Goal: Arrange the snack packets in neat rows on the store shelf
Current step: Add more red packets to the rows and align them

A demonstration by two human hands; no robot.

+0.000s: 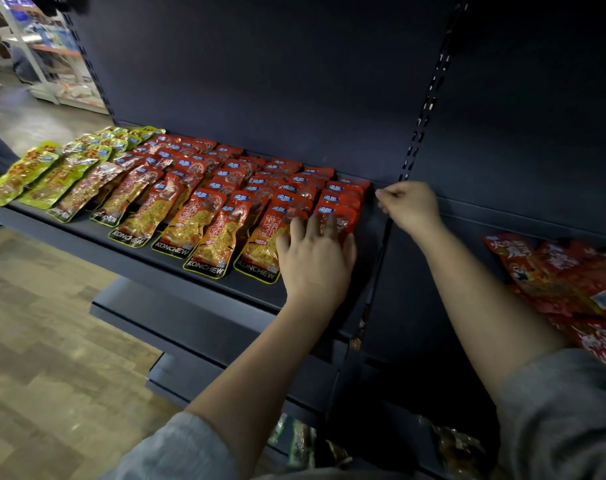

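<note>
Sleeves [177, 448] nearest, both arms out to shelf [225, 289].
My left hand [315, 258] lies flat, fingers straight, on right-end packets [336, 209]; right hand [410, 204] curled, holding nothing I can see.

Two bare hands, left hand [315, 261], right hand [410, 206]; no rings, watch or gloves visible. Forearms bare. Grey sleeves, left sleeve [177, 448], right sleeve [564, 410], soft knit-like fabric, pushed up toward elbows, loose bunched cuffs. No markings visible on fabric.
</note>
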